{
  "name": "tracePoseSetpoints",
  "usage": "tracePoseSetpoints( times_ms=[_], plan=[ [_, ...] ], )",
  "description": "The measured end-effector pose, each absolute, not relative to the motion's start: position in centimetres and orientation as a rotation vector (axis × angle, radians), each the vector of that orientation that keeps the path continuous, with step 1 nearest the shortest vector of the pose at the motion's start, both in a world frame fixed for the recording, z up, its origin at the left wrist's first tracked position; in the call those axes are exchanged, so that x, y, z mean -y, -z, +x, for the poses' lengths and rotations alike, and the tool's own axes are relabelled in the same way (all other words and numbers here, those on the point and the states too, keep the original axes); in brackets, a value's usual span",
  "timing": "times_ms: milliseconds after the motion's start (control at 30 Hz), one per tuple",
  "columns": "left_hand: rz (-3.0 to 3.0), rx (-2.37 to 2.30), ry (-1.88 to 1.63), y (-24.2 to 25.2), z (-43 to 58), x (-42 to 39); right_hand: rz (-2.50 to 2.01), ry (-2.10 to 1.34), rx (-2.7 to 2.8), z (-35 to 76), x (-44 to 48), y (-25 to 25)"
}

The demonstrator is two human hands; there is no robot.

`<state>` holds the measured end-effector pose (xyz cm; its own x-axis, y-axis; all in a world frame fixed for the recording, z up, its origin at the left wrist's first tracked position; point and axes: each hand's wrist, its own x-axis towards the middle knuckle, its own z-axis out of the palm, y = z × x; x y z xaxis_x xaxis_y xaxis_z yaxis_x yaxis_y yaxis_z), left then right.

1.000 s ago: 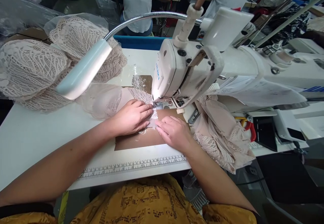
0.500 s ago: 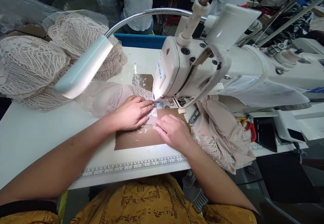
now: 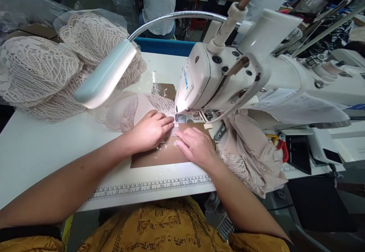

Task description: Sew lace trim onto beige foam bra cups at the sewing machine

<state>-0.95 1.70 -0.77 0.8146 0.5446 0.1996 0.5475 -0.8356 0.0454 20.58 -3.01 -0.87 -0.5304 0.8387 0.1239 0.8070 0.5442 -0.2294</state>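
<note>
A strip of pale pink lace fabric (image 3: 154, 100) lies under the needle end of a white sewing machine (image 3: 196, 75). My left hand (image 3: 154, 128) rests flat on the lace just left of the presser foot, its fingers stretched toward the needle. In front of the needle, my right hand (image 3: 196, 145) has its thumb and curled forefinger at the near edge of the lace, loosely gripping it. The fabric directly beneath both hands is hidden. Brown tape-covered card (image 3: 156, 159) lies under the hands on the tabletop.
A lamp (image 3: 105, 75) on a bendable neck hangs over the left. Lace bundles (image 3: 40, 69) fill the back left. More lace fabric (image 3: 251, 149) lies right of the machine, near a small cutter (image 3: 220, 132) and red-handled scissors (image 3: 282, 150). A ruler strip (image 3: 151, 187) runs along the front edge.
The lace edge at the needle has shifted slightly away from me. My right fingertips have moved a little closer to the presser foot; my left hand stays on the fabric. The view has shifted slightly.
</note>
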Motion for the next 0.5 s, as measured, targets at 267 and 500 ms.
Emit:
tracePoseSetpoints(
  times_ms=[267,500],
  plan=[
    [-3.01,1.073,0.476,1.7,-1.4,-2.6,-1.414,-0.205,2.572,20.4,2.7,1.2],
    [-2.985,1.189,0.523,1.5,-2.1,-2.5,-1.443,-0.311,2.475,20.9,2.9,0.2]
  ],
)
